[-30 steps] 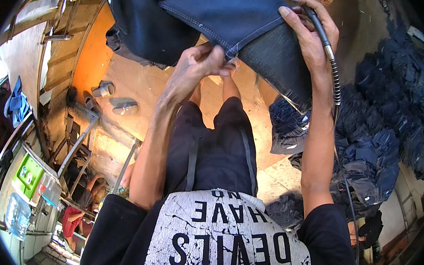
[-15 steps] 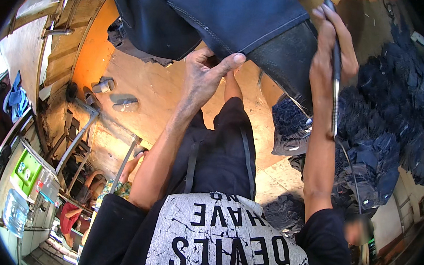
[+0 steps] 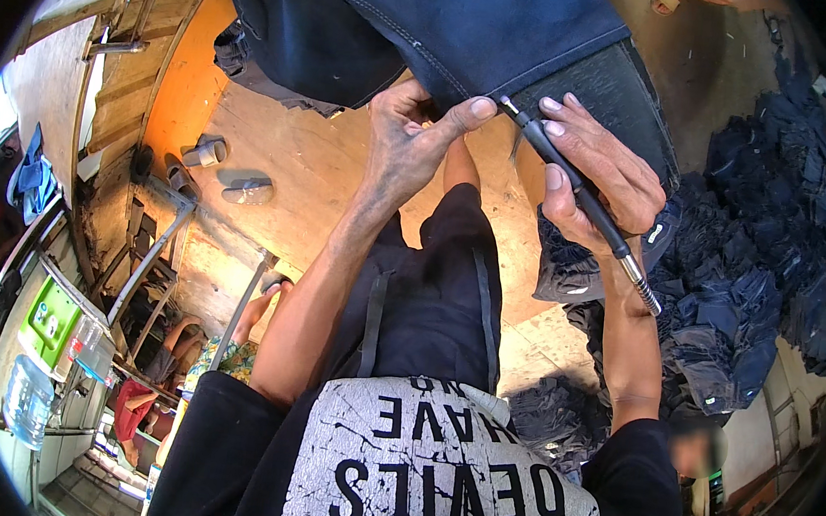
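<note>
Dark navy cloth forms a large, crumpled heap of garments (image 3: 776, 209), to the right of a flat black board with a worn surface (image 3: 629, 100). Smaller than this heap is one dark blue garment with pale stitching (image 3: 508, 33); it is draped over the upper left part of the board, and its hem crosses the board in a slant. Concerning progress, I judge that the work at this hem is under way: the cloth is already spread on the board, while the corner seems not yet finished. How many garments in the heap are done, I cannot tell.

Just left of the board's visible part, the bare left hand (image 3: 407, 146) pinches the hem corner, thumb outside, other fingers curled behind and partly hidden. Over the board's lower edge, the bare right hand (image 3: 627, 188) closes its fingers around a slim black pen-shaped tool (image 3: 587, 203). The tool's small bright tip (image 3: 507, 100) is just beside the hem; whether they touch, I cannot tell.
</note>
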Tool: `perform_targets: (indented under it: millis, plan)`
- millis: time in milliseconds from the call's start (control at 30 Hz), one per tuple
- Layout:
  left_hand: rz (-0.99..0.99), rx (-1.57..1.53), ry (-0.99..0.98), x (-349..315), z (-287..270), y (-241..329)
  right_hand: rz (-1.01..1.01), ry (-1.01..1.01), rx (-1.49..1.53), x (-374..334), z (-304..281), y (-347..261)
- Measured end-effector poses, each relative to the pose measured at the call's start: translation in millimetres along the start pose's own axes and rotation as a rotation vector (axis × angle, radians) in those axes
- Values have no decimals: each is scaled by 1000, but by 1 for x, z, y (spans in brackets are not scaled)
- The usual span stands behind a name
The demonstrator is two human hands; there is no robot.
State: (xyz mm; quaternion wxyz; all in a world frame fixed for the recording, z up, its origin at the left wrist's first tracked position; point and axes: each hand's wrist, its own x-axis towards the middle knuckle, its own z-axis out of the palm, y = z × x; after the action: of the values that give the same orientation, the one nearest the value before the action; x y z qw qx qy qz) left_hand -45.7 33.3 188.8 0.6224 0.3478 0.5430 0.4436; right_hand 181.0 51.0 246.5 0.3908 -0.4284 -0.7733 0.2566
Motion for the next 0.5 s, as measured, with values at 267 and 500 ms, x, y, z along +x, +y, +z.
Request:
perform_targets:
  millis: [267, 500]
  plan:
    - [-26, 121, -15, 0, -2, 7, 0, 28, 28, -2, 2, 3]
    - [-26, 13, 5, -1, 1, 6, 25, 37, -12, -2, 0, 2]
